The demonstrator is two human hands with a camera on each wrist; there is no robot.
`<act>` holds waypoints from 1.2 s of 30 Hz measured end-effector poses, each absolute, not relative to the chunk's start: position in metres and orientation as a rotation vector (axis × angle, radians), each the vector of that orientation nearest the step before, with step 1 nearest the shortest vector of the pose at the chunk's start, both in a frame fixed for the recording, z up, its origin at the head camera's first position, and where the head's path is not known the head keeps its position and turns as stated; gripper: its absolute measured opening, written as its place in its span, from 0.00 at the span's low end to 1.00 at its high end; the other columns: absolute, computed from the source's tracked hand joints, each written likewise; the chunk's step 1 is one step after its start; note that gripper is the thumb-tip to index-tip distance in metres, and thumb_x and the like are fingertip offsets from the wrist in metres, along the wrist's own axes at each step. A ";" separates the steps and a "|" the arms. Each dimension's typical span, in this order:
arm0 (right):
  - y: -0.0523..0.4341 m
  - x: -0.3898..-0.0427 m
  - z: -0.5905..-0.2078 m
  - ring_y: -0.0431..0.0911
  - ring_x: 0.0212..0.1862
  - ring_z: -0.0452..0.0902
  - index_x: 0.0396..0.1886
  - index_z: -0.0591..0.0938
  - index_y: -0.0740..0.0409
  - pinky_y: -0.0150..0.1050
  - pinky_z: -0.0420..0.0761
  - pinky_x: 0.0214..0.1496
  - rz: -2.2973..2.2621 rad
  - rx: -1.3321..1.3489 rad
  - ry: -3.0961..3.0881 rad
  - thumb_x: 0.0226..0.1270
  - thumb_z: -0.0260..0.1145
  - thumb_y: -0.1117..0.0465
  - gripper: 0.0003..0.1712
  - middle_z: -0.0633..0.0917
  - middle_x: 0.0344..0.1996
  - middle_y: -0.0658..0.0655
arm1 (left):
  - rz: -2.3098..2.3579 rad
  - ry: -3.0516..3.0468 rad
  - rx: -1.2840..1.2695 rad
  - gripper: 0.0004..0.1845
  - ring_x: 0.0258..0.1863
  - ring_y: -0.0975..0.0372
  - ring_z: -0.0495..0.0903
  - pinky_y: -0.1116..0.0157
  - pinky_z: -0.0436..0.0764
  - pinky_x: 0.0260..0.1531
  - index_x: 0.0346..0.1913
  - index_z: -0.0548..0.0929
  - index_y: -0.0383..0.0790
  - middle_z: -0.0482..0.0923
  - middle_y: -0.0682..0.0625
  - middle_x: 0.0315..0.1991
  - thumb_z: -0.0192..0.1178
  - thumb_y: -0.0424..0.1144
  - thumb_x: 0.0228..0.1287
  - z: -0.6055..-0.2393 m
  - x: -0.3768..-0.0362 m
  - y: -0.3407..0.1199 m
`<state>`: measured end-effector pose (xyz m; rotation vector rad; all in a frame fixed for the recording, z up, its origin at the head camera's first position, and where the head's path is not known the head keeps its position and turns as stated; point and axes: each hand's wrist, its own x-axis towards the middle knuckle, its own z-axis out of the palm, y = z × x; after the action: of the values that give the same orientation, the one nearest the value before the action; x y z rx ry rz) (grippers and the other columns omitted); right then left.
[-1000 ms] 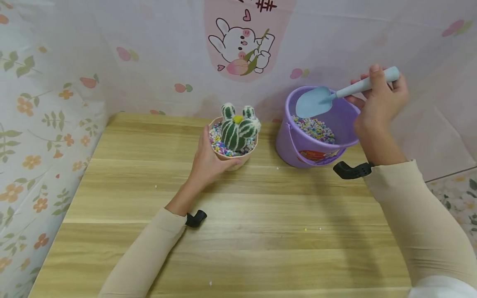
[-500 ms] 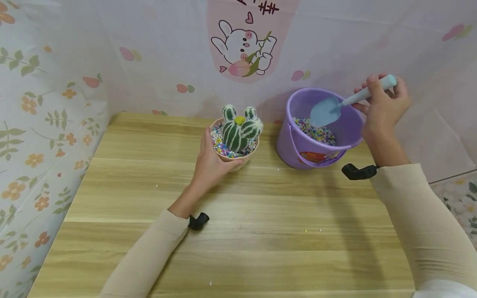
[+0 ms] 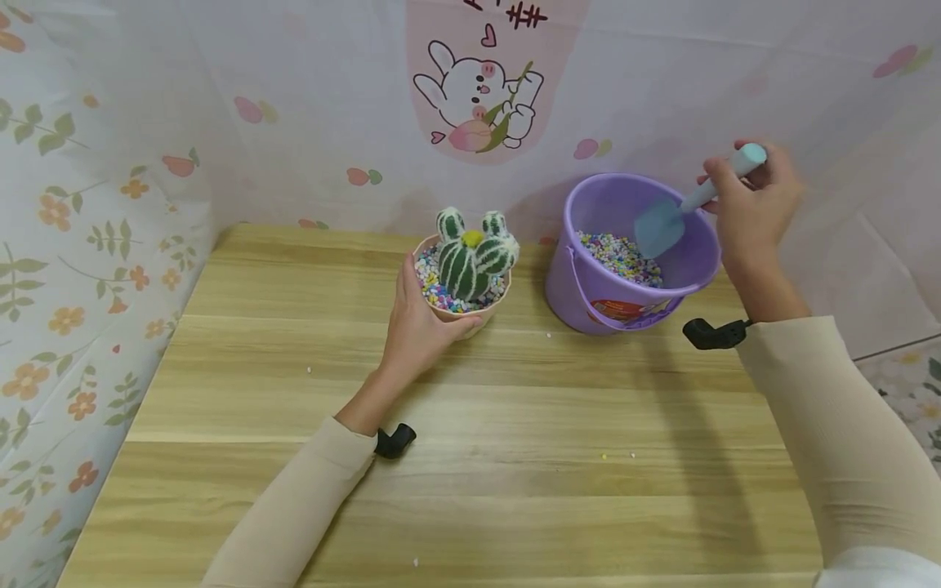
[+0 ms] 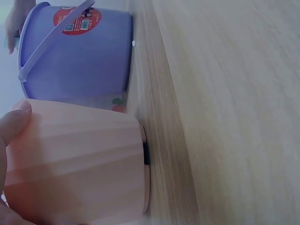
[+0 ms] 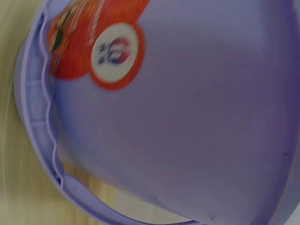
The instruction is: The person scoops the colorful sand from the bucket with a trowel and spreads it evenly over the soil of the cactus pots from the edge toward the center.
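Left hand (image 3: 419,322) grips the pink pot (image 3: 470,314) near the desk's (image 3: 470,457) far edge; cactus (image 3: 470,257) in, gravel near the rim. Right hand (image 3: 753,208) grips blue trowel (image 3: 665,224), blade down in purple bucket (image 3: 588,290) toward the far right corner, probably not loaded. Bucket's red label (image 4: 75,21) is unreadable.

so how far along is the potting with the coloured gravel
Done: the cactus stands in the pink pot, gravel already around it. In hand: the left hand holds the pot; the right hand angles the blue trowel down inside the purple bucket, above its gravel. Probably left: further scoops into the pot.
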<state>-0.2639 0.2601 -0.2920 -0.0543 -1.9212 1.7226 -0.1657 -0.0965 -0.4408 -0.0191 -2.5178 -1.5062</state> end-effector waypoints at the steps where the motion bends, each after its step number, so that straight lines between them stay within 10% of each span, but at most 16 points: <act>1: 0.260 -0.265 -0.293 0.42 0.34 0.85 0.48 0.81 0.57 0.28 0.81 0.27 1.652 -0.054 -1.957 0.58 0.73 0.64 0.18 0.86 0.33 0.51 | -1.508 -2.519 -0.015 0.71 0.71 0.48 0.58 0.45 0.66 0.65 0.78 0.38 0.46 0.47 0.43 0.76 0.78 0.58 0.40 -0.441 -0.166 -0.096; 14: 0.260 -0.265 -0.309 0.23 0.31 0.76 0.56 0.80 0.49 0.20 0.76 0.40 0.986 -0.074 -2.290 0.63 0.69 0.53 0.21 0.87 0.38 0.45 | -1.486 -2.517 -0.028 0.70 0.71 0.49 0.59 0.46 0.66 0.65 0.77 0.39 0.44 0.48 0.42 0.75 0.79 0.57 0.39 -0.442 -0.166 -0.095; 28: 0.256 -0.263 -0.316 0.21 0.31 0.71 0.55 0.79 0.56 0.20 0.72 0.38 0.849 -0.037 -2.386 0.66 0.66 0.52 0.21 0.87 0.44 0.60 | -1.490 -2.499 -0.043 0.70 0.69 0.49 0.60 0.47 0.68 0.64 0.77 0.40 0.46 0.50 0.43 0.74 0.79 0.56 0.39 -0.444 -0.166 -0.096; 36: 0.253 -0.265 -0.322 0.25 0.35 0.73 0.52 0.78 0.57 0.23 0.74 0.42 0.864 -0.088 -2.415 0.68 0.64 0.50 0.20 0.82 0.39 0.51 | -1.502 -2.507 -0.049 0.70 0.70 0.49 0.60 0.47 0.67 0.65 0.77 0.39 0.45 0.48 0.42 0.75 0.79 0.56 0.40 -0.442 -0.166 -0.097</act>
<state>-0.2648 0.2525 -0.3225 -0.0883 -2.4147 0.8645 -0.1656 -0.0972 -0.4416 -0.0486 -2.5066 -1.5025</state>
